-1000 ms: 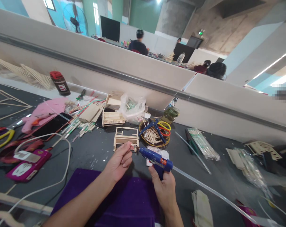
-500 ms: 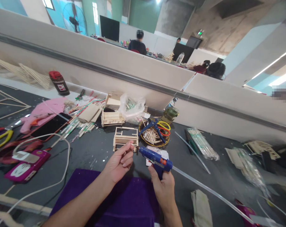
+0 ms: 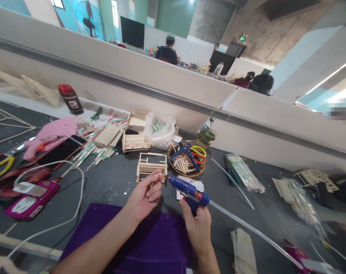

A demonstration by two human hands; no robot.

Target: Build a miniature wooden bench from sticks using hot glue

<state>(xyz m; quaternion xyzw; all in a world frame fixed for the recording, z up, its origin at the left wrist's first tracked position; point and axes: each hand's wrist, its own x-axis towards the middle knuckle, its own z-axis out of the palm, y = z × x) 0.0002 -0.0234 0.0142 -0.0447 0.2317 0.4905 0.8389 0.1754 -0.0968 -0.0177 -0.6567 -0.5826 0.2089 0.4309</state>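
Observation:
My right hand (image 3: 198,224) grips a blue hot glue gun (image 3: 188,191), a clear glue stick (image 3: 247,228) trailing out of its back. The nozzle points left at a small wooden stick pinched in the fingertips of my left hand (image 3: 144,196). Just beyond my left hand stands a small frame model of wooden sticks (image 3: 151,165) on the dark table (image 3: 112,182). A purple cloth (image 3: 150,243) lies under my forearms.
A round yellow-rimmed tray (image 3: 187,161) holds short sticks, blue pliers and rubber bands. At left lie phones (image 3: 61,151), a white cable (image 3: 76,198), pink cloth and stick bundles. Bagged sticks (image 3: 245,173) and wooden parts lie at right. A low partition wall (image 3: 161,87) runs behind; people sit beyond it.
My hands have barely shifted; the glue gun nozzle stays at the stick in my left fingers. The view has drifted slightly.

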